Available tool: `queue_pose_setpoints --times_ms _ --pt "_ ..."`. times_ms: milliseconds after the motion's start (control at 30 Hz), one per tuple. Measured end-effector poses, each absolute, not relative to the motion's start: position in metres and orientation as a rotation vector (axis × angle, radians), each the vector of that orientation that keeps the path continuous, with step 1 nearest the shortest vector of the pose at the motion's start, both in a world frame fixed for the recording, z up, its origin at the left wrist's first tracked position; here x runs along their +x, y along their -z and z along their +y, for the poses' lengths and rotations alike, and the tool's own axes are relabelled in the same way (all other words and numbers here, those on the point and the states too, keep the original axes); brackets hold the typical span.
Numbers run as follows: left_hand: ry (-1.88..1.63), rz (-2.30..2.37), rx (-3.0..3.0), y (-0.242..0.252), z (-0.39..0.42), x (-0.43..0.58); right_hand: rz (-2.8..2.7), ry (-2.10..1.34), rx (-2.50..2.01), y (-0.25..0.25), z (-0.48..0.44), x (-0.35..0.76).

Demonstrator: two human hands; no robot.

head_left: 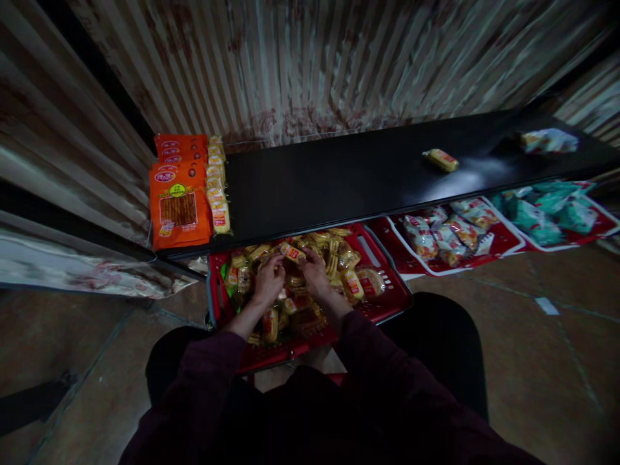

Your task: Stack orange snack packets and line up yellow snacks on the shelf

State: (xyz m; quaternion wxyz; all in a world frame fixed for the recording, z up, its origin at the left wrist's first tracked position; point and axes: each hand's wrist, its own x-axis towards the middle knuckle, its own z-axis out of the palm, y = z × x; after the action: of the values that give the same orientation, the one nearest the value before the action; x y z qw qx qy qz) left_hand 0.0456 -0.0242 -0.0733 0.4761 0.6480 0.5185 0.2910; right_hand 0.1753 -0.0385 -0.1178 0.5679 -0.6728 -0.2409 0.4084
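Observation:
Above a red basket (pixel 387 297) I hold a small wrapped snack cake (pixel 292 252) with a red and orange label. My left hand (pixel 270 279) pinches its left end. The fingers of my right hand (pixel 316 274) close on its right end. Beneath both hands, the basket is heaped with similar yellow cakes in clear wrappers, among them one cake (pixel 352 284) near the right side. Some of the pile is hidden by my hands and forearms.
A black shelf (pixel 314 184) runs behind the basket. Orange snack packets (pixel 177 203) and a row of wrapped cakes (pixel 220 213) line its left end. A single cake (pixel 442 160) and a clear-wrapped package (pixel 549 141) lie farther right. Baskets of white packets (pixel 450 236) and green packets (pixel 557 213) sit lower right.

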Motion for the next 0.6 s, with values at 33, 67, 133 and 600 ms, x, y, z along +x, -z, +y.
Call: queue_pose_setpoints --times_ms 33,67,133,600 --pt "-0.72 1.331 1.58 0.074 -0.021 0.044 -0.555 -0.984 -1.589 0.117 -0.039 0.176" --pt "-0.719 1.393 1.566 0.075 -0.017 0.042 -0.533 -1.009 -1.608 0.117 -0.04 0.177" --pt "-0.675 1.484 1.512 0.077 -0.012 0.039 -0.522 -1.026 -1.647 0.115 -0.04 0.178" --pt "-0.568 1.447 1.4 0.082 -0.01 0.04 -0.505 -1.059 -1.512 0.108 -0.042 0.176"
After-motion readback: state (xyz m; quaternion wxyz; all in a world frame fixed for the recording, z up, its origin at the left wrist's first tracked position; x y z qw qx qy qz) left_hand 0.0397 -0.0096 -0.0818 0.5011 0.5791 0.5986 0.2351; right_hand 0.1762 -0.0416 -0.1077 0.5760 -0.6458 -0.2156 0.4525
